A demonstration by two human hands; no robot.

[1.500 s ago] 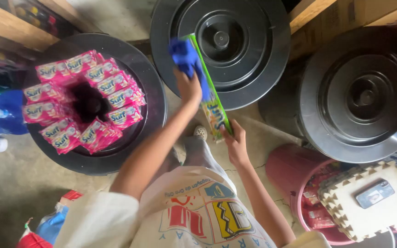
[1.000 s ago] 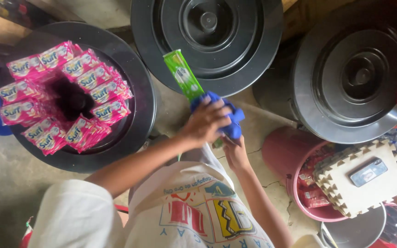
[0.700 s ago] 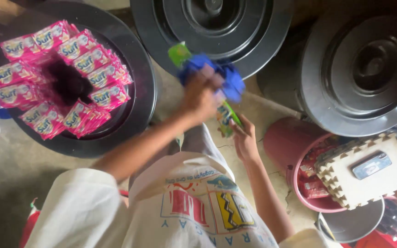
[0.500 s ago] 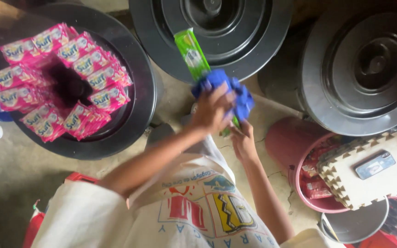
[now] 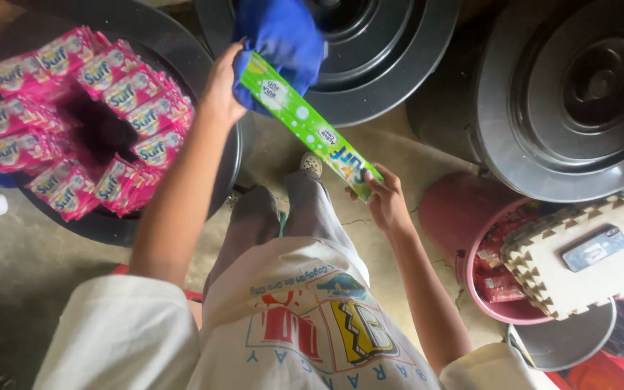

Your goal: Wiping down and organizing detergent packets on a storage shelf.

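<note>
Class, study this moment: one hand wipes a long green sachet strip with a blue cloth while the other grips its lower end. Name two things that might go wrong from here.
1. The right hand pinches only the tip of the long green sachet strip; it may slip to the concrete floor.
2. The left hand pressing the blue cloth could bend or tear the thin strip.
</note>
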